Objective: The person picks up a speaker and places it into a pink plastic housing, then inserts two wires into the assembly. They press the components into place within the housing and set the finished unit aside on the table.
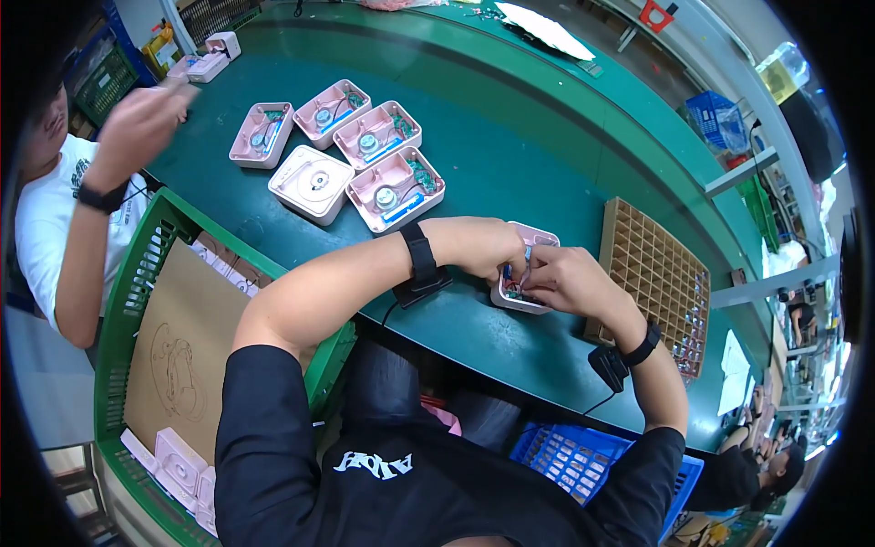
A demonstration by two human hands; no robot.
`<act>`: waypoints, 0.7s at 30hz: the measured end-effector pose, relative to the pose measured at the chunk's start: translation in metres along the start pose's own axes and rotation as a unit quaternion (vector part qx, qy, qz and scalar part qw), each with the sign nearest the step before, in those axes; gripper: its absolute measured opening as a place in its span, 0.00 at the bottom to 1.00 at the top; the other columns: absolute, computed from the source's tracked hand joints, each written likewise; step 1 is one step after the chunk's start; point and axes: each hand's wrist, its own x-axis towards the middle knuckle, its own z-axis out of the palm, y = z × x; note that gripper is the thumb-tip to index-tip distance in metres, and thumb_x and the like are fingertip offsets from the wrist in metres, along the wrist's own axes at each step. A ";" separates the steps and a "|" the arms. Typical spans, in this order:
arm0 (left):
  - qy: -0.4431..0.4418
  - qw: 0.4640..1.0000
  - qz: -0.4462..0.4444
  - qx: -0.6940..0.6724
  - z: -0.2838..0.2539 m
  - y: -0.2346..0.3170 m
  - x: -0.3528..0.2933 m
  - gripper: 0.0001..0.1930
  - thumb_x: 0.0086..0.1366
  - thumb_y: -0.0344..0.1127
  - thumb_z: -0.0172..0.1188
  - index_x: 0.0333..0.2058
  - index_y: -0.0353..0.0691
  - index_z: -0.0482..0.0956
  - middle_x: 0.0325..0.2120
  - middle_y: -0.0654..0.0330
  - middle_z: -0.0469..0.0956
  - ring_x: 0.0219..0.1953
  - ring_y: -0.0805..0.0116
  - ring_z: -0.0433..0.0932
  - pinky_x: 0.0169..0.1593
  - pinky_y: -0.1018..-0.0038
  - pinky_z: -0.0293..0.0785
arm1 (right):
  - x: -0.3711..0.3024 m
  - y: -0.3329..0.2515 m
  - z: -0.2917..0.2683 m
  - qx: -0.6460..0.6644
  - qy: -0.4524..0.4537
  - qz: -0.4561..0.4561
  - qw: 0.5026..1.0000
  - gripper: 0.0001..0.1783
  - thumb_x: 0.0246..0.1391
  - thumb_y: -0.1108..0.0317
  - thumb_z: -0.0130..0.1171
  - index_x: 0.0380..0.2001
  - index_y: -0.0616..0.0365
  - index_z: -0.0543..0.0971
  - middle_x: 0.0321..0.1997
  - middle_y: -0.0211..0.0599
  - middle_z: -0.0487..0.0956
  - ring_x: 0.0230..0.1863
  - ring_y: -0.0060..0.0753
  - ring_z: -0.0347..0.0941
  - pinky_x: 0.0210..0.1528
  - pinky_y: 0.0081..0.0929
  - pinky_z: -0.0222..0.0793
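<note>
The left hand (492, 252) and right hand (576, 281) are bending their fingers into a pink housing (527, 306), hiding whether they are pinching anything. The housing is resting on the green tabletop (492, 339); a cardboard divider grid (652, 278) is standing to its right.

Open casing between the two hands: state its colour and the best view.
The open casing is pale pink; it shows best in the head view.

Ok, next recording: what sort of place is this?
Most likely an electronics assembly workshop or factory floor: a long green workbench carries open pink housings with circuit boards inside, a cardboard divider grid rests on it, and a green plastic crate beside it holds more pink parts.
</note>
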 end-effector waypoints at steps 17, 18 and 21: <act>-0.057 0.995 -0.055 -0.062 -0.006 0.004 0.000 0.15 0.53 0.27 0.71 0.42 0.41 0.89 0.36 0.52 0.86 0.41 0.51 0.84 0.45 0.60 0.79 | 0.000 -0.010 0.011 0.020 0.011 0.014 1.000 0.05 0.55 0.70 0.67 0.33 0.58 0.83 0.38 0.40 0.77 0.37 0.45 0.79 0.36 0.42 0.76; -0.060 0.995 -0.059 -0.056 -0.007 0.005 -0.001 0.15 0.53 0.27 0.71 0.42 0.41 0.89 0.36 0.51 0.86 0.41 0.51 0.84 0.45 0.59 0.79 | -0.001 -0.011 0.013 0.035 0.026 0.026 0.999 0.05 0.54 0.71 0.67 0.34 0.59 0.83 0.38 0.40 0.76 0.36 0.45 0.79 0.36 0.42 0.76; -0.058 0.996 -0.058 -0.046 -0.008 0.008 -0.002 0.15 0.54 0.28 0.71 0.43 0.41 0.89 0.36 0.51 0.86 0.41 0.51 0.84 0.45 0.59 0.79 | -0.005 -0.013 0.018 0.066 0.054 0.044 0.995 0.07 0.53 0.71 0.68 0.36 0.60 0.84 0.36 0.40 0.75 0.36 0.45 0.78 0.37 0.42 0.75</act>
